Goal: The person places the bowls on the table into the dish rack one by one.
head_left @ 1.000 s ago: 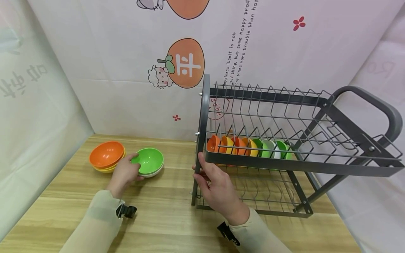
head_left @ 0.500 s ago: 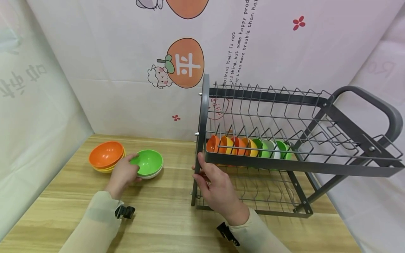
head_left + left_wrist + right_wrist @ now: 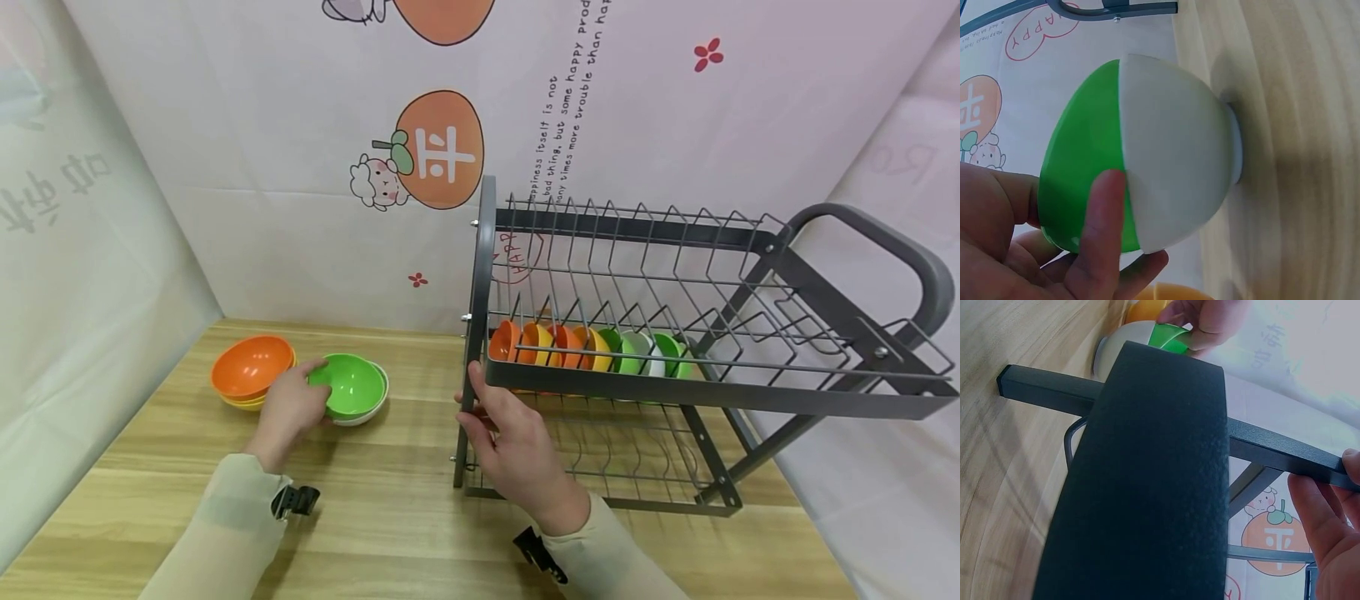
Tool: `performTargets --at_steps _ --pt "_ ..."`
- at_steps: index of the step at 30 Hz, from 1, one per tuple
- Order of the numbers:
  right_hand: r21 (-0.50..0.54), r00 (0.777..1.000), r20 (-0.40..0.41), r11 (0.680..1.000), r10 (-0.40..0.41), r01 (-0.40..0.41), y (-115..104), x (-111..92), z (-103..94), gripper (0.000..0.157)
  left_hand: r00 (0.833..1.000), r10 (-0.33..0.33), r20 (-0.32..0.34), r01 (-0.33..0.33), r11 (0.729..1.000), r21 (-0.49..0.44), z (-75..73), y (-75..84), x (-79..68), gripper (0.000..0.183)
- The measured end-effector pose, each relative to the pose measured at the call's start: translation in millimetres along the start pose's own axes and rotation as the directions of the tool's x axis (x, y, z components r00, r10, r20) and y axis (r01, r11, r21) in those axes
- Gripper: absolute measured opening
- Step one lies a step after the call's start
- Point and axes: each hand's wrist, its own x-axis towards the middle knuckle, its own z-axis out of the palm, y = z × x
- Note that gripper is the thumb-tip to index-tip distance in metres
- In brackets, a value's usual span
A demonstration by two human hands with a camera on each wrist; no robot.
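Observation:
My left hand [image 3: 294, 408] pinches the rim of a green bowl [image 3: 351, 383] between thumb and fingers. That bowl sits partly inside a white bowl [image 3: 1175, 150], with a wide green band showing above the white rim in the left wrist view. The white bowl's foot is down at the wooden table. With my right hand [image 3: 519, 450] I hold the left upright of a dark grey two-tier dish rack [image 3: 675, 388], thumb on one side and fingers on the other.
Left of the green bowl stands a stack with an orange bowl [image 3: 251, 367] on top and a yellow bowl [image 3: 247, 405] below. A row of several small orange, yellow, green and white bowls [image 3: 597, 350] stands on edge in the rack. A printed white curtain [image 3: 300, 250] hangs behind the table.
The green bowl has shifted within the white bowl, and more of the white rim shows on its right side. My right hand has stayed on the rack.

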Motion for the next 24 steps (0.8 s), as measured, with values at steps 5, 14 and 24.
performTargets --at_steps 5,14,24 --pt "0.0 1.0 -0.004 1.0 -0.002 0.002 0.0 0.1 -0.5 0.083 1.0 0.013 -0.001 -0.013 1.0 0.023 -3.2 4.9 -2.3 0.054" --pt "0.0 1.0 -0.003 1.0 0.004 -0.004 0.0 0.1 -0.4 0.082 0.999 0.046 0.008 -0.046 0.999 0.014 -7.3 6.8 -3.1 0.057" --pt "0.0 1.0 -0.003 1.0 -0.007 0.007 1.3 0.0 0.6 0.073 0.993 0.094 0.077 -0.069 0.956 -0.287 -8.2 17.5 -17.8 0.061"
